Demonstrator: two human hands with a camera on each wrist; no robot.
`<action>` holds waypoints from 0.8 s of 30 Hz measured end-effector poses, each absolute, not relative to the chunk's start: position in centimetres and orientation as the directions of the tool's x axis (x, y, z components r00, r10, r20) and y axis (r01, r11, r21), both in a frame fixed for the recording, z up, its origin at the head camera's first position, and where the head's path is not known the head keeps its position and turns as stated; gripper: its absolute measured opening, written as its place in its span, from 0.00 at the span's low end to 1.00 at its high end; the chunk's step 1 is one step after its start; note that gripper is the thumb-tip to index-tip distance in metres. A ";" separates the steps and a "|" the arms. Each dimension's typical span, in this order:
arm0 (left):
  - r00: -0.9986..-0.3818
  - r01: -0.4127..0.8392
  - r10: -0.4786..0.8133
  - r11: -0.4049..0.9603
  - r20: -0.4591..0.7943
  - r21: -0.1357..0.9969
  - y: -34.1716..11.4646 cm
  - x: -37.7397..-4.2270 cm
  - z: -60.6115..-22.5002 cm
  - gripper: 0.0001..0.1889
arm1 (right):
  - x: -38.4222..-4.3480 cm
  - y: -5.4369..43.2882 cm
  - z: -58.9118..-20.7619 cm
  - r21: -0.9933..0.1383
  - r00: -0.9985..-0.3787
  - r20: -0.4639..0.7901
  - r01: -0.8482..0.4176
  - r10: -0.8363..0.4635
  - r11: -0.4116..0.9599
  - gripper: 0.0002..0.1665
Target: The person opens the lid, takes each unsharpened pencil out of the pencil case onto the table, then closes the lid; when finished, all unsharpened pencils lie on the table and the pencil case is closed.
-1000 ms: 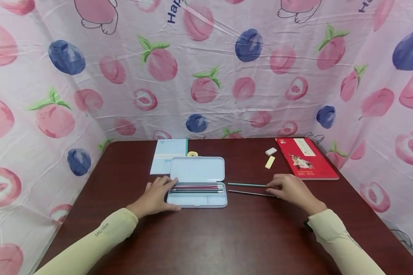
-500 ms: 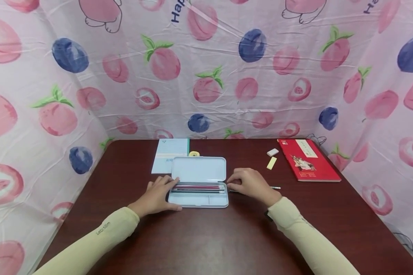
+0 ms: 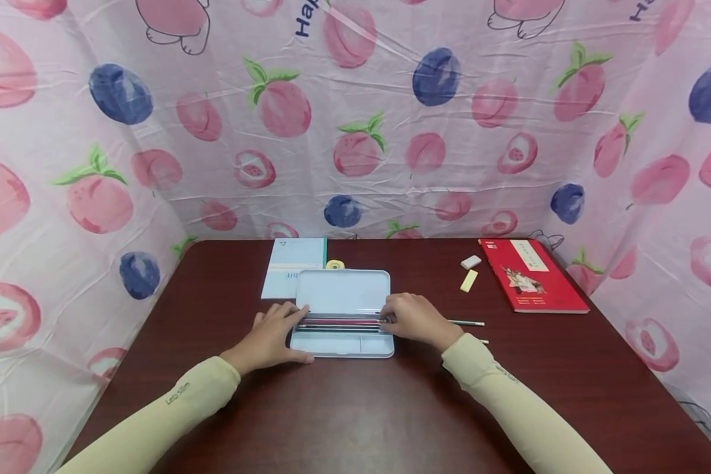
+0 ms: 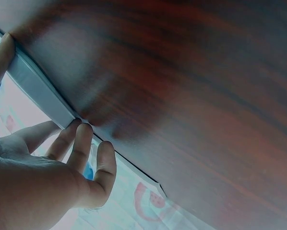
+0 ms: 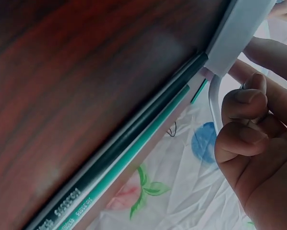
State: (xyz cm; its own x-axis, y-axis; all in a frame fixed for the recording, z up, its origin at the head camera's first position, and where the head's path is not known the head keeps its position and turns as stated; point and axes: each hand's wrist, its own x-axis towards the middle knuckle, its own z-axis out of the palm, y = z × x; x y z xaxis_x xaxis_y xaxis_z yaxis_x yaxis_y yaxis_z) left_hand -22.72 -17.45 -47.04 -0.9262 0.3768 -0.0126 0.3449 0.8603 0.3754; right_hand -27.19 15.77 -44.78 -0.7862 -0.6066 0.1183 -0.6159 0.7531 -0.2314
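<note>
An open white pencil case (image 3: 326, 343) lies on the table, its lid (image 3: 343, 289) tipped back. Several pencils (image 3: 338, 323) rest in its rear compartment; the front compartments hold nothing. My left hand (image 3: 268, 337) grips the case's left end, thumb at the front edge and index finger near the hinge. At the right end, my right hand (image 3: 417, 320) has its fingers curled over the pencil ends, pinching a pencil mostly hidden by them. Beside the case on the right, a green pencil (image 5: 129, 158) and a dark pencil (image 5: 134, 129) lie on the table, partly behind the right hand in the head view.
A white eraser (image 3: 471, 262) and a yellow eraser-like block (image 3: 469, 281) lie right of the case. Farther right is a red book (image 3: 533, 283). Behind the case are a pale notepad (image 3: 281, 273) and a small yellow round object (image 3: 334, 264). A patterned cloth (image 3: 355, 197) hangs behind.
My right hand has moved left from the two loose pencils on the table to the right end of the case, its fingers now over the pencils inside. The left hand stays in place.
</note>
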 end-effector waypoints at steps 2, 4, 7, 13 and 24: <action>-0.928 0.339 0.373 0.863 -0.019 0.374 -17.4 -22.7 -47.0 0.58 | -27.2 15.7 -44.8 -0.231 -0.782 0.115 -0.620 -0.612 0.750 0.06; -0.928 0.337 0.371 0.864 -0.020 0.373 -17.4 -22.7 -47.0 0.58 | -27.3 15.6 -44.8 -0.227 -0.777 0.120 -0.627 -0.618 0.745 0.05; -0.930 0.334 0.367 0.866 -0.020 0.373 -17.4 -22.7 -47.0 0.58 | -27.4 15.5 -44.9 -0.218 -0.777 0.131 -0.629 -0.616 0.746 0.03; -0.928 0.341 0.371 0.865 -0.013 0.369 -17.3 -22.7 -47.1 0.58 | -27.5 15.2 -45.2 -0.215 -0.787 0.111 -0.615 -0.606 0.759 0.03; -0.927 0.345 0.375 0.863 -0.011 0.370 -17.4 -22.7 -47.2 0.58 | -27.1 14.8 -45.1 -0.125 -0.781 0.139 -0.624 -0.609 0.771 0.03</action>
State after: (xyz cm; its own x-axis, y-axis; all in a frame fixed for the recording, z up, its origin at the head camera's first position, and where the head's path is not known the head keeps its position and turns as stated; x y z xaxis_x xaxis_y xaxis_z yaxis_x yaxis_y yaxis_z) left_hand -22.71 -17.38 -47.20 -0.9269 0.3751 -0.0110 0.3448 0.8629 0.3696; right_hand -27.10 14.76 -45.06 -0.7810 -0.6089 0.1389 -0.6238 0.7715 -0.1252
